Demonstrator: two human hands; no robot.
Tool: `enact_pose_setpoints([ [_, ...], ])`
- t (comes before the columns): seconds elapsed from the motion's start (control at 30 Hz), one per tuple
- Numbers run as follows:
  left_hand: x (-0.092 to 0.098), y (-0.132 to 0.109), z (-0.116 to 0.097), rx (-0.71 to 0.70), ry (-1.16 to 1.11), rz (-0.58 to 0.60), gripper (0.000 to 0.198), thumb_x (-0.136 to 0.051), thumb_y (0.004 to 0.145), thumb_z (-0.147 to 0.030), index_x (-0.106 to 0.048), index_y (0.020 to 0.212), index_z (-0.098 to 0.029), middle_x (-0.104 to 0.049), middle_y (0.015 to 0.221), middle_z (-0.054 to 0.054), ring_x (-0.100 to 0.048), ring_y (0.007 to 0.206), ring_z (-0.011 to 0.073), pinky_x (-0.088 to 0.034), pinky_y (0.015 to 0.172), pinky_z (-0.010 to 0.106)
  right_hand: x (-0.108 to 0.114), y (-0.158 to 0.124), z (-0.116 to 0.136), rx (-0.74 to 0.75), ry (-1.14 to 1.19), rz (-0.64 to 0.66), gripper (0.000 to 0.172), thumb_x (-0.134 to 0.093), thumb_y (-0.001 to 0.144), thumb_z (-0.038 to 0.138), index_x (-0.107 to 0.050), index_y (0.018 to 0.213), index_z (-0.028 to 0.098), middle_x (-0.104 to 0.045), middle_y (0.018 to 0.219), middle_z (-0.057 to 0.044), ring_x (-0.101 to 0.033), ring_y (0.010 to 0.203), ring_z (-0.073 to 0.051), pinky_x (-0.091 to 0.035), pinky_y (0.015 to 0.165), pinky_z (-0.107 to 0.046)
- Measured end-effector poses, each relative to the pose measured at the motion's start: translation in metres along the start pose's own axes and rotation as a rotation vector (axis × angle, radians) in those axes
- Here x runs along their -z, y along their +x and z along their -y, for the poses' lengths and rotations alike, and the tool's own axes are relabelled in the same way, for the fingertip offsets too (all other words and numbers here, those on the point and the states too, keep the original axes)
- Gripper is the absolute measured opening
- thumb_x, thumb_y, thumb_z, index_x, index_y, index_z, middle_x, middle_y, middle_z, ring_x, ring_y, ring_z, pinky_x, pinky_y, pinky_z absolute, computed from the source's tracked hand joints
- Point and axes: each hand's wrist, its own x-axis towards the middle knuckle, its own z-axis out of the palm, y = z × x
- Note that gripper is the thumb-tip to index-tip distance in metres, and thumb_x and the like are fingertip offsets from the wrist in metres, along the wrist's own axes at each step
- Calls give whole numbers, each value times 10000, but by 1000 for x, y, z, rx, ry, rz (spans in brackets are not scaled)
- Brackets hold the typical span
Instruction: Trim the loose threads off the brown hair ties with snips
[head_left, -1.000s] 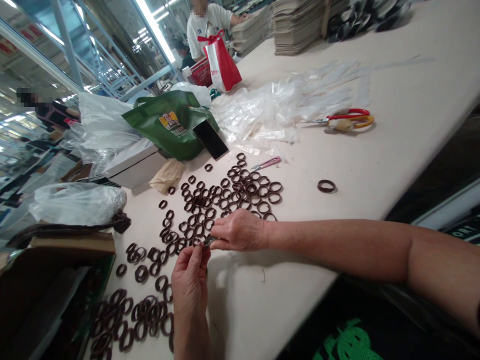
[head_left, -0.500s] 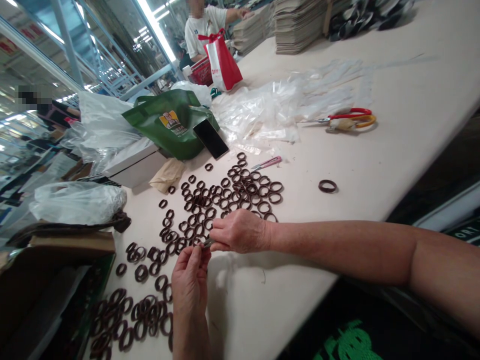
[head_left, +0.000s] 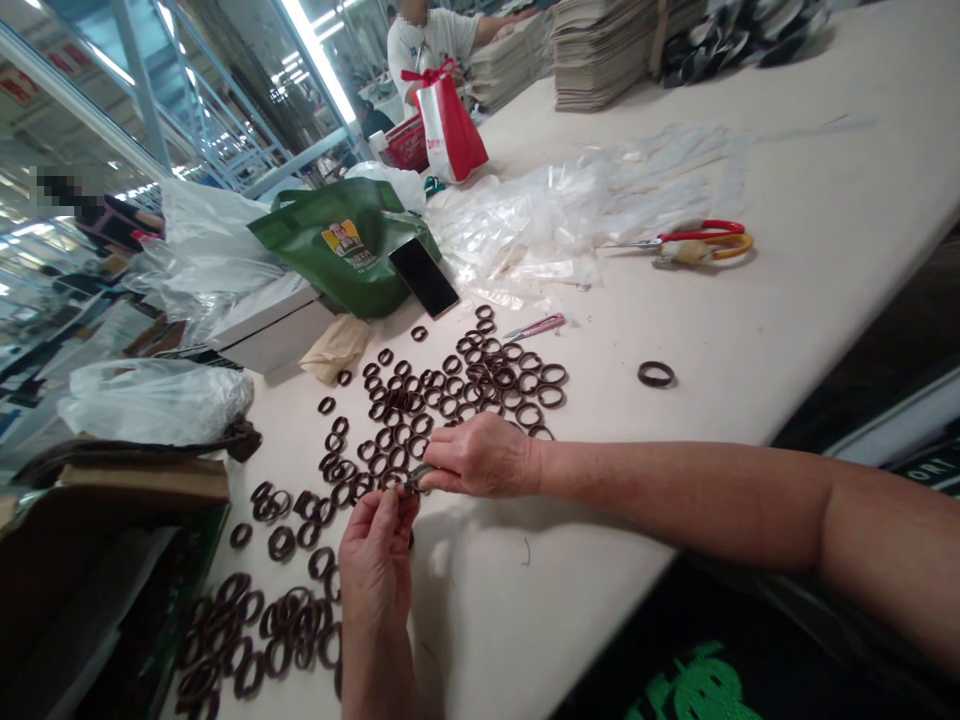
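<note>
Over the pale table, my two hands meet at the fingertips. My left hand is closed in a pinch on a dark brown ring, mostly hidden by the fingers. My right hand is wrapped round small metal thread snips, whose tip touches the spot where my left fingers pinch. Many loose brown rings lie just beyond my hands, and another heap of rings is left of my left wrist. One lone ring rests off to the right.
Pink-handled snips and a black phone lie behind the rings. Beyond are a green bag, clear plastic sheets and red-and-yellow scissors. A cardboard box stands at left. Across the table a person reaches toward stacked sheets.
Both hands stay joined at nearly the same place; my right hand has risen slightly and my left has shifted a little left. The person at the back has moved a bit right in view.
</note>
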Motion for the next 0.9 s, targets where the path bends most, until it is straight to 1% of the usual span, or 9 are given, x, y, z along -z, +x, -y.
enact_pose_setpoints([
  [0.1, 1, -1, 1, -57, 57, 21, 370, -901, 541, -366, -660, 727, -154, -703, 753, 14, -648, 693, 113, -534, 721, 236, 0, -1, 1, 14, 27, 5, 437, -413, 1023, 475, -603, 788, 159, -638, 779, -28, -513, 604, -120, -205, 522, -290],
  [0.2, 2, -3, 4, -119, 161, 68, 330, -860, 625, -387, -654, 743, -156, -691, 730, 7, -639, 691, 115, -512, 704, 226, 3, -1, 0, -5, 90, -48, 427, -396, 1034, 440, -601, 780, 164, -628, 754, -24, -512, 610, -120, -241, 533, -280],
  [0.33, -11, -1, 13, -207, 280, 156, 250, -784, 730, -377, -664, 765, -160, -687, 729, 21, -635, 708, 130, -502, 735, 249, 9, 1, -4, -55, 241, -122, 403, -394, 1030, 437, -594, 808, 166, -613, 746, -27, -530, 645, -128, -325, 588, -262],
  [0.43, -26, 1, 15, -287, 338, 234, 261, -772, 738, -328, -713, 941, -174, -729, 922, 77, -671, 835, 182, -521, 804, 302, 10, 1, -3, -48, 355, -156, 410, -374, 1025, 463, -591, 846, 165, -605, 746, -34, -538, 657, -137, -369, 618, -256],
  [0.53, -27, 1, 7, -512, 533, 262, 374, -758, 747, -265, -708, 1114, -210, -693, 1185, 116, -639, 1089, 244, -482, 976, 379, 10, 0, -2, -41, 413, -175, 372, -380, 1027, 430, -599, 884, 165, -606, 754, -36, -544, 658, -137, -387, 625, -251],
  [0.63, 1, 3, -5, -719, 780, 126, 411, -728, 769, -246, -688, 1177, -214, -631, 1318, 122, -539, 1266, 277, -362, 1126, 455, 9, -1, -2, -38, 420, -168, 336, -416, 1019, 418, -601, 894, 168, -607, 750, -26, -534, 633, -126, -385, 607, -242],
  [0.73, 45, 5, -5, -740, 1035, -35, 431, -665, 819, -290, -647, 1227, -151, -623, 1316, 165, -530, 1267, 321, -364, 1117, 543, 5, -3, 0, 11, 432, -118, 344, -417, 1018, 427, -602, 891, 165, -612, 754, -26, -533, 628, -122, -383, 598, -237],
  [0.83, 75, 0, 13, -717, 1207, -16, 388, -613, 862, -319, -652, 1202, -138, -653, 1260, 173, -565, 1218, 339, -423, 1060, 573, -1, -6, 7, 82, 454, -5, 404, -365, 1027, 448, -605, 869, 165, -611, 743, -32, -543, 646, -133, -384, 601, -242],
  [0.9, 75, -8, 27, -743, 1256, 68, 351, -589, 872, -281, -655, 1199, -173, -651, 1276, 147, -565, 1224, 331, -444, 1042, 565, -6, -9, 11, 99, 459, 63, 425, -351, 1028, 461, -612, 870, 165, -614, 736, -34, -546, 649, -137, -382, 598, -244],
])
